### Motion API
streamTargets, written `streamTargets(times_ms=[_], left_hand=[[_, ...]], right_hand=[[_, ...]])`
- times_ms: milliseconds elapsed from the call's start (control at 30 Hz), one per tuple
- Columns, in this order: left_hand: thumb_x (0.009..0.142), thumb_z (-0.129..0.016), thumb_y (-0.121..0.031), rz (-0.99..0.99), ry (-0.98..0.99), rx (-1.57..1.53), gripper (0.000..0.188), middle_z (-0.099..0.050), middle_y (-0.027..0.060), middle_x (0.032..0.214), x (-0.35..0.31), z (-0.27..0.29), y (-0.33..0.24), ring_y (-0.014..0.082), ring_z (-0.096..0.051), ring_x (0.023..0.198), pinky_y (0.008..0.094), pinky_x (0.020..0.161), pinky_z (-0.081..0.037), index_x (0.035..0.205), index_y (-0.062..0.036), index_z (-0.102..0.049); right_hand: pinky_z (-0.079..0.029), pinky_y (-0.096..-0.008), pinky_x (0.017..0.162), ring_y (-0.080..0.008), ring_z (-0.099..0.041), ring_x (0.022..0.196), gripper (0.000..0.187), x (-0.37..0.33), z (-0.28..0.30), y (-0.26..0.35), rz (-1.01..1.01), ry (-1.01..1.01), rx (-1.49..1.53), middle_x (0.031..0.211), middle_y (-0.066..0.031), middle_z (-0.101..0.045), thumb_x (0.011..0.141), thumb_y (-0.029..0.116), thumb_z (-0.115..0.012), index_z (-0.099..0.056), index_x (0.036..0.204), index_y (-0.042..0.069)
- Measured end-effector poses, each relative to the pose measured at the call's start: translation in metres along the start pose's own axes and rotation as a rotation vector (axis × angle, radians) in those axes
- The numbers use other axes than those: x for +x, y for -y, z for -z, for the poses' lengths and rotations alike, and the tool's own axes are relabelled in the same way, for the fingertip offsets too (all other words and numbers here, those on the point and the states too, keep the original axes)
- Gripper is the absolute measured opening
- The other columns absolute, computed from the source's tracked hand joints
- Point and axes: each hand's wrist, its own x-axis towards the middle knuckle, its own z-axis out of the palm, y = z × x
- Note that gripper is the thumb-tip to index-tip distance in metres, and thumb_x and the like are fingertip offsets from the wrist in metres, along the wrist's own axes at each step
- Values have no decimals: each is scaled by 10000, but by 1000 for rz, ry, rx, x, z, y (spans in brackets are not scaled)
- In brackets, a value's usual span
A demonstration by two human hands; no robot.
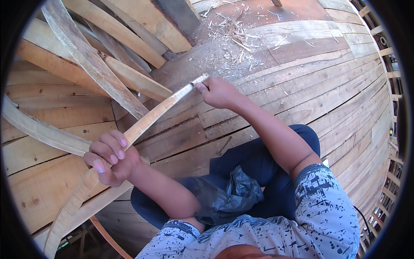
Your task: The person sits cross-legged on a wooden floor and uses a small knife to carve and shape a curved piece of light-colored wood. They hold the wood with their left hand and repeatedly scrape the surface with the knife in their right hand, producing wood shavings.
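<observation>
A long, curved wooden strip (151,119) runs from the lower left up to the middle of the view. My left hand (113,157) is closed around it partway along, knuckles up. At its far end, my right hand (219,93) is a closed fist against the strip, thumb pointing at its edge. A small dark, blade-like edge (192,84) crosses the strip beside that thumb. Whatever sits inside my right fist is hidden by the fingers. The strip's pale, freshly cut face shows between my hands, and its lower part bends down past my left hand.
Curved timbers (95,56) lean at the upper left, close to the strip. Wood shavings (235,36) lie scattered over the plank floor (276,86). A dark plastic bag (237,192) rests on my lap. Wooden slats (390,168) line the floor's right edge.
</observation>
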Motion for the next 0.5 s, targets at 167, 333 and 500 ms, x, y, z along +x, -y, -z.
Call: streamTargets(times_ms=[167,333,500], left_hand=[[965,-545,-217,4,-13,-26,179,-461,-1,697,3,-1,3,141,-483,626,343,659,-443,811,-146,-487],[963,-543,-224,18,-78,-27,192,-467,-10,695,0,4,3,133,-475,611,347,660,-446,794,-148,-490],[949,-559,-221,34,-147,-8,172,-473,-22,687,0,8,0,118,-476,604,340,662,-444,793,-163,-515]], right_hand=[[-502,-525,857,-467,-656,941,533,15,-11,-26,-29,-182,-112,925,-283,-689,1016,429,-436,-709,909,-16],[-492,-526,937,-443,-649,1053,519,21,3,-43,-178,-77,-69,1057,-286,-686,1007,402,-440,-703,1033,-45],[-497,-541,873,-468,-657,951,550,10,-2,-17,-18,-104,-61,943,-300,-684,1015,415,-439,-701,921,-59]])
